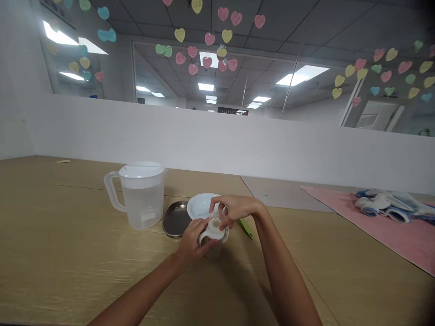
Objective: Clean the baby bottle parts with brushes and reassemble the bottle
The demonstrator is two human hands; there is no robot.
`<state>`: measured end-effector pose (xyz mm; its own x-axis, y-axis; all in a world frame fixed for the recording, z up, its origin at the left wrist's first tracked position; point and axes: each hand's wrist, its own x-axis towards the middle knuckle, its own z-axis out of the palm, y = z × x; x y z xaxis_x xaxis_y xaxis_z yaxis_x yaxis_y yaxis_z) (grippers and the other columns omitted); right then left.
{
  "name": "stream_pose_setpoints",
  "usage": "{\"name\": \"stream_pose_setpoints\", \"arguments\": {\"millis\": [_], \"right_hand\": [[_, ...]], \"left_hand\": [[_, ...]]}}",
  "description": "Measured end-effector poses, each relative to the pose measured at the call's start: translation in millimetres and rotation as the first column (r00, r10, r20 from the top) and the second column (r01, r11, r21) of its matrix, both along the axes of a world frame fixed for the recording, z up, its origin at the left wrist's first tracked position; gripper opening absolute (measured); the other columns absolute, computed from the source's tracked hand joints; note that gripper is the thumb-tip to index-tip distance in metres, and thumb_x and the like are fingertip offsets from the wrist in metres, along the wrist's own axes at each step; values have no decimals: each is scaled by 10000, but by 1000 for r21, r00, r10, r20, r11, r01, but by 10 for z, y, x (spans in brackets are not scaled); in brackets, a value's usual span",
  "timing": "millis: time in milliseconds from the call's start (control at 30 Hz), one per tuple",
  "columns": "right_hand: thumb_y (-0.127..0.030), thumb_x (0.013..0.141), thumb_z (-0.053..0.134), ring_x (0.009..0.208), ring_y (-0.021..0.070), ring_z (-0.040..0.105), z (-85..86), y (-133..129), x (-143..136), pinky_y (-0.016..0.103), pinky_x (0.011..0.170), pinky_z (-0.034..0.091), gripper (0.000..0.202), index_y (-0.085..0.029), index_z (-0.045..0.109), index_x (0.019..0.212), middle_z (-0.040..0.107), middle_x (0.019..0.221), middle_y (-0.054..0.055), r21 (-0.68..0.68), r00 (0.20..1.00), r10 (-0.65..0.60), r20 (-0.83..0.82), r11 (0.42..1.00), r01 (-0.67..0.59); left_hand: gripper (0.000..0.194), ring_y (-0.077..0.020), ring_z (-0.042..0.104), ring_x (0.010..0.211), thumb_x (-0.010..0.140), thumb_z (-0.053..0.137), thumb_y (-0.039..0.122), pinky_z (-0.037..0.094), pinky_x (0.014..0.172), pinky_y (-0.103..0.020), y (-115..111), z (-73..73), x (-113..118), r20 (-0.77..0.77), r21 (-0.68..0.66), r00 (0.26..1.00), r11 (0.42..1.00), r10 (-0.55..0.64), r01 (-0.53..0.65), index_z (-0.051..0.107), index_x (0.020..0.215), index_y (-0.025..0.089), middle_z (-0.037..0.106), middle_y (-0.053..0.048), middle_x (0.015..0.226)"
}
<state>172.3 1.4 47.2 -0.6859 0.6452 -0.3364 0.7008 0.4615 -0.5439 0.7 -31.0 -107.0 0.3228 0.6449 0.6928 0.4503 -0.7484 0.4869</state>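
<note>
A baby bottle (215,233) with a white collar and two white side handles stands upright near the middle of the table. My left hand (194,241) is closed around its left side, thumb across the front by the handle. From above, my right hand (234,209) curls its fingers around the clear top piece (216,218) of the bottle. Whether that piece is seated or loose I cannot tell. Just behind the bottle sits a white bowl (199,203), partly covered by my hands. A green handle (246,228) sticks out beneath my right wrist.
On the left stands a clear lidded pitcher (144,201) holding liquid. A round dark metal tray (175,222) lies between it and the bowl. White-and-blue gloves (396,206) rest on a pink mat (380,231) at the right. A low white wall (204,140) runs behind the table.
</note>
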Motion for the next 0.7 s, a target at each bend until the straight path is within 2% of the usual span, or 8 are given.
{"name": "stream_pose_setpoints", "arguments": {"millis": [267,533,600,700], "right_hand": [[-331,533,772,541,103,599,12,-63,-64,212,492,478,632,-206,448,1061,572,846,-22,18,998,-53,29,998,53],[-303,611,684,533,109,604,-52,-109,-48,209,466,461,534,-221,410,1062,570,885,-8,76,999,-41,29,996,39],[-305,605,685,523,108,596,-92,-119,-63,213,467,456,556,-227,393,1072,575,882,-7,117,998,-47,45,992,41],[-347,570,712,508,109,579,-129,-116,-89,219,458,435,598,-232,390,1060,575,874,-6,198,996,-50,74,980,34]], "left_hand": [[457,-249,539,929,809,509,456,426,817,-387,7,-21,8,-19,23,1000,999,24,-24,508,1176,184,611,-115,1016],[450,-247,556,948,800,506,444,444,818,-385,45,-74,33,-46,110,995,991,86,-81,502,1149,161,612,-116,1034],[517,-253,561,962,778,524,496,448,823,-388,65,-87,20,-54,111,995,991,85,-79,487,1182,176,614,-114,1053],[709,-276,567,965,659,603,612,455,823,-404,86,-93,1,-80,136,993,988,90,-78,478,1199,170,617,-124,1062]]}}
